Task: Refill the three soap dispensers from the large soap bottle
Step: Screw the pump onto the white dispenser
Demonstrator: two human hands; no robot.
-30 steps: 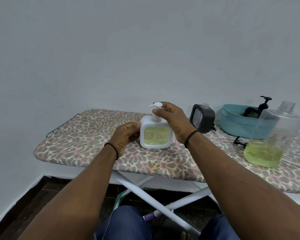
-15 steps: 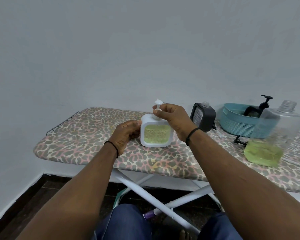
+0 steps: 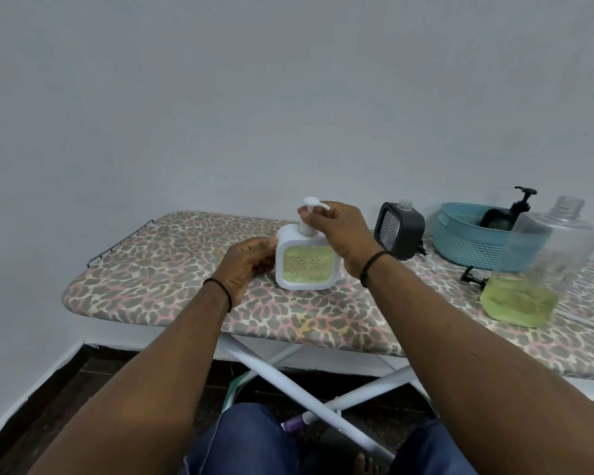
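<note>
Holding the white dispenser (image 3: 304, 260) upright on the ironing board (image 3: 158, 269), the left hand (image 3: 246, 264) grips its side; right hand (image 3: 336, 234) fingers pinch the pump (image 3: 309, 214). Risks — cross-threading, or tipping toward the uncapped large soap bottle (image 3: 535, 269).

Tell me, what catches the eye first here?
Two hands work a square white soap dispenser of yellow-green liquid on a leopard-print ironing board: the left hand holds its side, the right hand grips its pump. At right stands a large clear soap bottle, uncapped, partly full.
</note>
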